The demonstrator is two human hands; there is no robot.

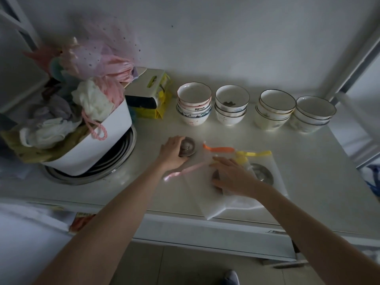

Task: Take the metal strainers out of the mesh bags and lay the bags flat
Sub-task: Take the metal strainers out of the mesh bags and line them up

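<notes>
My left hand (172, 154) is closed over a bare round metal strainer (188, 148) that sits on the white table. White mesh bags (236, 200) lie overlapped to the right, with pink (185, 170), orange (219, 149) and yellow (254, 154) ribbon ties. My right hand (232, 174) presses flat on one bag, over a dark strainer (216, 175) that is mostly hidden under my palm. Another strainer (262, 172) lies inside the bag with the yellow tie, just right of my right hand.
Several stacks of bowls (232, 103) line the back of the table (318, 182). A white tub (92, 145) stuffed with cloth sits on metal basins at the left. A tissue box (148, 89) on a yellow packet stands behind. The table's front edge is close to the bags.
</notes>
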